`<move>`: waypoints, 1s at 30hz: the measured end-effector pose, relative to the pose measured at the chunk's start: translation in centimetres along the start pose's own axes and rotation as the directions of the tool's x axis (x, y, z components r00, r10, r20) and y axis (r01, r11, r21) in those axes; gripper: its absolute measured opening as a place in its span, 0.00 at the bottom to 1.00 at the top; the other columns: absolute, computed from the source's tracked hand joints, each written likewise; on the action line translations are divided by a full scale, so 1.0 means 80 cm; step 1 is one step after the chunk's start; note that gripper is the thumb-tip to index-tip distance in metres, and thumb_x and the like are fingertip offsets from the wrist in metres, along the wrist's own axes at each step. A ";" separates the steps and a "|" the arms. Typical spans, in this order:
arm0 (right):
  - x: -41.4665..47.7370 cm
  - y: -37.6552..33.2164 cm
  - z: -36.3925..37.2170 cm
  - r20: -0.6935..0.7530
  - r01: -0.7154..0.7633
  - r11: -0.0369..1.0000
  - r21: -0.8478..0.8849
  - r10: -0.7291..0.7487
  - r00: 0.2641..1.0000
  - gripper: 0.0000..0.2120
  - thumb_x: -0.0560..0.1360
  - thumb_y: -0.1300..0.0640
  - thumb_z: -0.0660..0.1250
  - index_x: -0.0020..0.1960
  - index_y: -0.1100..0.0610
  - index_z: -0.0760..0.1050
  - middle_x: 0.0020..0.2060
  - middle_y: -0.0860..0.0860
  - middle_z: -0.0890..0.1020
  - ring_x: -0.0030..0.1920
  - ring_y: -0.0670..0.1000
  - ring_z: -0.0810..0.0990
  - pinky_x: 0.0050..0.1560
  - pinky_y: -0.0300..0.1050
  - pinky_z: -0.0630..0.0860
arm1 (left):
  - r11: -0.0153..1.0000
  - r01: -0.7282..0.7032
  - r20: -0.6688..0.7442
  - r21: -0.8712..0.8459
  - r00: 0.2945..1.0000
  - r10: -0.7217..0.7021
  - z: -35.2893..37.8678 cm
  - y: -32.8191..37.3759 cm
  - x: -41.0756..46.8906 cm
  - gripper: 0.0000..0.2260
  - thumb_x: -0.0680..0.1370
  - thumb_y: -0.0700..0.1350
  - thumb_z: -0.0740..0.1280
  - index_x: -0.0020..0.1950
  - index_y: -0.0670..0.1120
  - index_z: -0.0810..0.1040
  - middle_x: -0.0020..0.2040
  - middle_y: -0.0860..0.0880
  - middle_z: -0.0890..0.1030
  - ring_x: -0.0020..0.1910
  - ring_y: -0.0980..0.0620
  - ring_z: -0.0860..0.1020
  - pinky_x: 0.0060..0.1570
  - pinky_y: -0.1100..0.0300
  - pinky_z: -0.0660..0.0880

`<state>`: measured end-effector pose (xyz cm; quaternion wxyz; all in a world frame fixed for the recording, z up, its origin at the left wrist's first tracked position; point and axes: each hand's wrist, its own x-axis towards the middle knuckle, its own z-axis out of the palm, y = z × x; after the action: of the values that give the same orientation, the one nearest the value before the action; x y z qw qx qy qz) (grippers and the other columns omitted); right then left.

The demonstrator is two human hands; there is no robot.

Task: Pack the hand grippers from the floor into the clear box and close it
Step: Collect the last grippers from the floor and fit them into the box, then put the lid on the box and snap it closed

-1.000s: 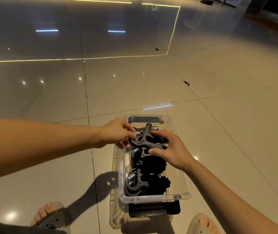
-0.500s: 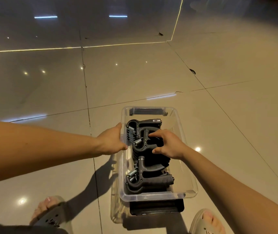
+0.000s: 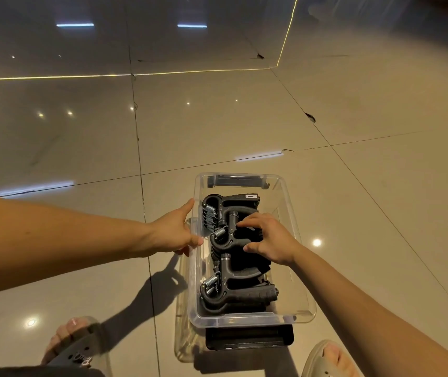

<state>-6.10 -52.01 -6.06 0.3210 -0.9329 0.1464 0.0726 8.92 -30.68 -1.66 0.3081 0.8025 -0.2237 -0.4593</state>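
Observation:
A clear box (image 3: 296,227) stands open on the tiled floor in front of me. Several black hand grippers (image 3: 239,295) with metal springs lie inside it, packed along its length. My right hand (image 3: 269,240) reaches into the box, its fingers and thumb curled round the handle of the middle hand gripper (image 3: 225,238). Against the outside of the box's left wall rests my left hand (image 3: 174,232), fingers fairly straight, one fingertip at the rim. A clear lid (image 3: 183,330) lies flat under the box and sticks out at the left and near side.
A black latch piece (image 3: 250,338) shows at the box's near end, another black latch (image 3: 233,180) at its far end. My two feet in sandals, left foot (image 3: 73,346) and right foot (image 3: 328,360), flank the box's near end. Glossy floor tiles (image 3: 244,118) stretch all round.
The hand gripper held above the box by both hands has gone down into it. My left hand let go and moved to the box's left wall. The view tilted down.

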 end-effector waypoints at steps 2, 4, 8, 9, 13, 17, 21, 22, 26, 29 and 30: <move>0.000 0.002 0.002 -0.005 0.004 1.000 -0.006 -0.004 1.000 0.27 0.72 0.53 0.77 0.70 0.51 0.76 0.67 0.48 0.75 0.68 0.50 0.70 0.69 0.48 0.69 | 1.000 0.016 0.027 -0.013 1.000 -0.015 -0.002 -0.001 0.000 0.50 0.76 0.38 0.74 0.82 0.56 0.39 0.44 0.41 0.86 0.38 0.46 0.84 0.43 0.51 0.83; -0.001 0.003 0.004 -0.018 0.005 1.000 -0.009 -0.005 1.000 0.27 0.72 0.52 0.77 0.69 0.50 0.77 0.66 0.48 0.75 0.67 0.50 0.70 0.68 0.49 0.70 | 1.000 0.024 0.040 0.016 0.999 -0.024 -0.003 -0.001 0.002 0.51 0.77 0.39 0.74 0.82 0.56 0.37 0.45 0.41 0.85 0.39 0.45 0.85 0.42 0.52 0.83; -0.007 0.000 -0.002 -0.097 -0.004 1.000 0.005 0.004 0.995 0.25 0.71 0.52 0.77 0.67 0.51 0.78 0.66 0.47 0.75 0.67 0.49 0.71 0.68 0.47 0.69 | 0.988 0.020 0.047 0.150 0.999 -0.027 -0.007 0.001 0.005 0.51 0.76 0.42 0.75 0.82 0.55 0.37 0.60 0.36 0.80 0.44 0.47 0.84 0.41 0.57 0.81; -0.010 -0.002 -0.007 -0.123 -0.007 1.000 0.020 0.009 0.992 0.24 0.71 0.53 0.77 0.66 0.51 0.79 0.65 0.46 0.76 0.67 0.49 0.71 0.68 0.46 0.69 | 0.982 0.013 0.034 0.186 0.999 -0.019 -0.007 0.002 0.004 0.51 0.76 0.42 0.75 0.82 0.54 0.38 0.65 0.35 0.77 0.50 0.45 0.83 0.44 0.57 0.80; -0.031 -0.013 -0.039 -0.228 -0.048 0.991 0.128 0.076 0.971 0.17 0.72 0.56 0.76 0.61 0.52 0.81 0.62 0.46 0.78 0.64 0.46 0.74 0.64 0.39 0.67 | 0.945 -0.037 -0.099 0.324 0.992 0.073 -0.008 0.009 -0.009 0.51 0.73 0.45 0.78 0.83 0.52 0.44 0.73 0.38 0.70 0.66 0.40 0.75 0.63 0.50 0.76; -0.075 -0.029 -0.088 -0.297 -0.099 0.978 0.182 0.151 0.943 0.18 0.73 0.56 0.76 0.62 0.51 0.79 0.62 0.47 0.79 0.64 0.48 0.76 0.65 0.46 0.72 | 0.927 -0.173 -0.157 0.333 0.959 0.236 -0.004 0.039 -0.041 0.48 0.72 0.47 0.79 0.82 0.52 0.50 0.66 0.42 0.73 0.58 0.44 0.77 0.58 0.50 0.79; -0.152 -0.048 -0.149 -0.308 -0.167 0.975 0.146 0.205 0.929 0.22 0.74 0.56 0.76 0.66 0.53 0.77 0.63 0.48 0.79 0.64 0.48 0.76 0.64 0.46 0.73 | 0.883 -0.366 -0.081 0.293 0.911 0.404 0.020 0.099 -0.087 0.41 0.74 0.44 0.76 0.80 0.51 0.57 0.59 0.47 0.76 0.54 0.50 0.78 0.49 0.60 0.79; -0.175 -0.051 -0.165 -0.298 -0.188 0.973 0.133 0.220 0.929 0.22 0.74 0.55 0.76 0.66 0.54 0.77 0.63 0.49 0.80 0.64 0.48 0.76 0.62 0.45 0.73 | 0.864 -0.407 -0.061 0.296 0.895 0.442 0.029 0.116 -0.097 0.40 0.74 0.45 0.76 0.80 0.51 0.57 0.61 0.47 0.76 0.55 0.50 0.78 0.50 0.60 0.77; -0.277 -0.066 -0.236 -0.175 -0.325 0.946 0.023 0.324 0.930 0.22 0.73 0.55 0.76 0.66 0.57 0.78 0.62 0.51 0.80 0.63 0.49 0.77 0.57 0.41 0.72 | 0.791 -0.546 0.019 0.276 0.826 0.563 0.079 0.187 -0.138 0.34 0.74 0.47 0.77 0.77 0.49 0.65 0.64 0.46 0.77 0.57 0.50 0.79 0.57 0.51 0.80; -0.348 -0.071 -0.290 -0.177 -0.389 0.921 0.002 0.383 0.907 0.24 0.73 0.55 0.77 0.67 0.57 0.77 0.62 0.51 0.80 0.60 0.47 0.76 0.52 0.35 0.72 | 0.739 -0.616 0.042 0.273 0.775 0.631 0.134 0.236 -0.164 0.31 0.73 0.49 0.77 0.74 0.50 0.70 0.61 0.46 0.78 0.53 0.52 0.80 0.56 0.51 0.81; -0.370 -0.070 -0.306 -0.200 -0.397 0.918 0.007 0.390 0.899 0.24 0.72 0.55 0.77 0.67 0.57 0.77 0.62 0.51 0.80 0.60 0.47 0.77 0.52 0.35 0.72 | 0.725 -0.632 0.050 0.272 0.762 0.646 0.153 0.251 -0.171 0.30 0.73 0.49 0.77 0.73 0.50 0.70 0.60 0.47 0.78 0.52 0.53 0.80 0.55 0.52 0.81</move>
<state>-31.27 -56.25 23.15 0.2678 -0.8919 0.3617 0.0455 -9.90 -39.67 15.84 0.3391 0.7215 -0.5397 -0.2706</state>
